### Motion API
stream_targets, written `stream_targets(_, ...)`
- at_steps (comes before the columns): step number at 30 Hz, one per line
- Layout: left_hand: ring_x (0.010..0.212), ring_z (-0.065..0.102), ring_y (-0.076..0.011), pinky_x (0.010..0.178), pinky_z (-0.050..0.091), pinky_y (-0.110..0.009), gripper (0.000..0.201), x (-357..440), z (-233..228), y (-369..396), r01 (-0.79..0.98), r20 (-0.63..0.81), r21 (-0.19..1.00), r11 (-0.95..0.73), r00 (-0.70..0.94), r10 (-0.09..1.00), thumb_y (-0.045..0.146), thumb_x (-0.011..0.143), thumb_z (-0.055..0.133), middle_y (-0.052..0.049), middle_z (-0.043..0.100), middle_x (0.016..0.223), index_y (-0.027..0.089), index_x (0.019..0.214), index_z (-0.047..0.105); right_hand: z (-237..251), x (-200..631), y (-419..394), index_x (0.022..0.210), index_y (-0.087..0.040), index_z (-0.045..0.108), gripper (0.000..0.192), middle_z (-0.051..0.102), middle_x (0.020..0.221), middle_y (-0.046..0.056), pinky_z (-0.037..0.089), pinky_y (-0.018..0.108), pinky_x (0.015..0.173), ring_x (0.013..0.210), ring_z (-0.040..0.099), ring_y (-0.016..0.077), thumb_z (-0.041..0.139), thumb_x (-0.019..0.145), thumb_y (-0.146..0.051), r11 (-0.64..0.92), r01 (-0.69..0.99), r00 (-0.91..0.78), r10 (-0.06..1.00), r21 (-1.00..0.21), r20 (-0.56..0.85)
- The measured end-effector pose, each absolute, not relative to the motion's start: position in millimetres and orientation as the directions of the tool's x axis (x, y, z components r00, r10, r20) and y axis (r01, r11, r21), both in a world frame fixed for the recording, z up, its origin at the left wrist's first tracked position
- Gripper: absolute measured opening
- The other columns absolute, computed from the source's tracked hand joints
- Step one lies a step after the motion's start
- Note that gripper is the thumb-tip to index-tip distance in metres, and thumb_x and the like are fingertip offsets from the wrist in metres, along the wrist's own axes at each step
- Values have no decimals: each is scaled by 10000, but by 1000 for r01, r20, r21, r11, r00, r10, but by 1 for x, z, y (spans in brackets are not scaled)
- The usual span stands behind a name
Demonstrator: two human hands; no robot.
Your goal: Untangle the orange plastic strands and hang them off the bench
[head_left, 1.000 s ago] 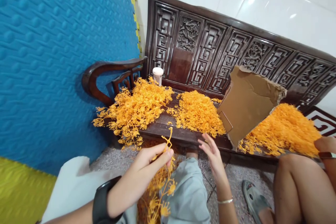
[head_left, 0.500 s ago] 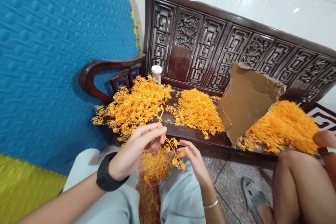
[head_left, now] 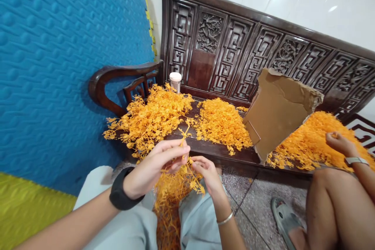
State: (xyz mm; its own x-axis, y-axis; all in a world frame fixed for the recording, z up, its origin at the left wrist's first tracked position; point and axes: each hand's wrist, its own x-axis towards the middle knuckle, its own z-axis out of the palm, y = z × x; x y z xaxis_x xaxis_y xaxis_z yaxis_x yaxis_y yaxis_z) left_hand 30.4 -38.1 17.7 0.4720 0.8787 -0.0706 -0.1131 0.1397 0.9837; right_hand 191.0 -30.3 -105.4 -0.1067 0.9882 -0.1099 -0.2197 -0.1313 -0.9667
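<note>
While the left hand pinches an upright orange sprig at the counter edge, as half a second ago, the right hand has closed in from a spread reach a second ago and now grips the sprig's lower branches, so both hands look to be working one piece over the lap bundle. Counted from the head view: three orange heaps, one cardboard sheet, one white-capped jar, and another person's hand, newly arrived on the right heap.

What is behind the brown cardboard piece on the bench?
Behind the cardboard rises the carved bench back. An orange heap shows at its right edge; whatever lies directly behind it on the seat is covered.
</note>
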Motion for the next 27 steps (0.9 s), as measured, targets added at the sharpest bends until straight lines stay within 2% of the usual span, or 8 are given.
stream_targets(5,421,224,-65,434,144,-234,289,28,19,-40,-104,-63,987,124,461,885,336,753,475,54,305,449,164,524,441,-124,194,-27,643,-163,515,134,565,585,-21,339,187,532,547,492,89,609,624,-257,-148,-122,-52,988,-981,-143)
stream_targets(7,427,229,-67,439,151,-239,316,27,18,-41,-83,-58,991,106,451,891,341,759,472,52,303,454,164,503,416,-139,201,-26,636,-168,490,129,543,566,-25,335,193,517,523,475,94,578,636,-263,-72,-14,117,990,-997,-73)
stream_targets(10,422,202,-66,437,143,-247,373,23,15,-41,-51,-104,989,139,432,896,357,766,456,58,263,452,173,468,326,-156,217,-26,637,-175,481,143,499,541,-33,336,205,523,504,447,100,549,661,-297,19,231,389,915,-973,110)
stream_targets(12,414,160,-62,428,116,-249,382,20,11,-40,-49,-171,976,211,427,888,366,770,443,68,224,454,180,475,288,-157,229,-26,663,-178,490,167,492,550,-28,333,211,528,511,439,108,523,693,-339,17,341,491,850,-940,193)
stream_targets(15,414,121,-58,421,89,-245,371,20,4,-36,-89,-252,940,329,469,846,364,777,431,78,199,469,181,497,272,-147,243,-22,706,-178,498,207,499,587,-10,330,214,534,527,430,116,477,733,-382,17,411,591,756,-912,281)
stream_targets(20,400,115,-46,415,66,-228,357,31,-7,-34,-119,-280,913,391,515,810,369,756,457,89,198,459,176,507,288,-144,253,-3,738,-173,484,229,527,679,26,341,233,592,585,453,134,439,748,-397,24,487,618,697,-873,364)
stream_targets(27,367,133,-32,403,75,-218,356,47,-15,-28,-177,-258,911,373,461,849,384,721,489,99,205,427,177,507,294,-146,262,33,704,-157,495,217,529,674,24,339,229,595,584,439,121,444,721,-367,68,439,657,656,-896,372)
